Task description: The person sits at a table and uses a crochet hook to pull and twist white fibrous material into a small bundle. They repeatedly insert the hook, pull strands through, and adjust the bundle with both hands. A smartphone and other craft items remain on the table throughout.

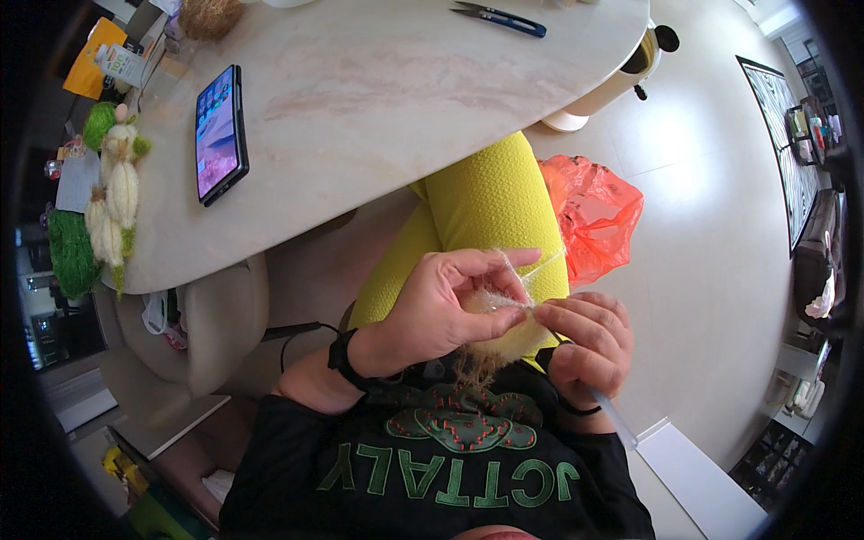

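Observation:
Above my lap, my left hand (439,307) pinches the top edge of a fuzzy cream crochet piece (516,341) between thumb and fingers. A strand of cream yarn (542,265) passes by its raised index finger and slants off towards the red bag. Brown fibres (476,368) hang from the lower end of the piece. My right hand (592,337) grips a crochet hook with a translucent handle (615,415). The hook's tip meets the work near the left fingertips, where fingers and yarn partly hide it.
On the marble-patterned table (378,135) lie a smartphone (219,135), thread snips (503,18), finished cream crochet pieces (121,189) and green yarn (71,253). A red plastic bag (601,216) rests at my right leg. A beige chair (226,331) stands at left, a cream bin-like container (607,91) beyond the table edge.

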Motion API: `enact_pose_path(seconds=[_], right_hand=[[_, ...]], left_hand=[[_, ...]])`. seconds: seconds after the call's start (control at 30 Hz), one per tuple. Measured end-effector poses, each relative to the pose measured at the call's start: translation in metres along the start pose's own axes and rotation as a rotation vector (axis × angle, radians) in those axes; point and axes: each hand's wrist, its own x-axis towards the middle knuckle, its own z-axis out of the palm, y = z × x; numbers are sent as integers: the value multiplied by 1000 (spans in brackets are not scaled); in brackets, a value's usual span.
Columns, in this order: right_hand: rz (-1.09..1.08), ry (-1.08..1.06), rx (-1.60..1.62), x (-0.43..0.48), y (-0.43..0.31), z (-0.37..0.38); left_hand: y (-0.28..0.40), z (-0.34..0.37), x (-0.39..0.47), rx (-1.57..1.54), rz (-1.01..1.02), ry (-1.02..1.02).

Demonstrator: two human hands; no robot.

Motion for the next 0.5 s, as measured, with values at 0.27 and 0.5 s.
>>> enact_pose_path(seconds=[0.27, 0.5], right_hand=[[-241, 68, -326, -8, -6, 12], [114, 66, 202, -6, -4, 1]], left_hand=[[-14, 2, 0, -459, -253, -224], [-4, -1, -2, -220, -110, -91]])
